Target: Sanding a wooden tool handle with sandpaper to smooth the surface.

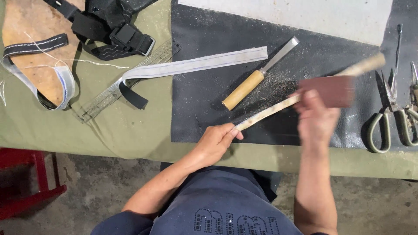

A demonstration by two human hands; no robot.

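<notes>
Pale wooden stick slants from lower left to upper right; left hand grips its near end, blurred right hand apparently clasps reddish-brown sandpaper.

Nothing fancy is worn here: a dark navy blue top with a row of tiny studs set into chunky outlined shapes across the front. Both forearms are left bare, no sleeves, gloves, watch or rings seen.

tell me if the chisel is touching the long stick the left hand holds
Apart. The head view shows a strip of black mat between the chisel handle end and the stick in the left hand.
</notes>
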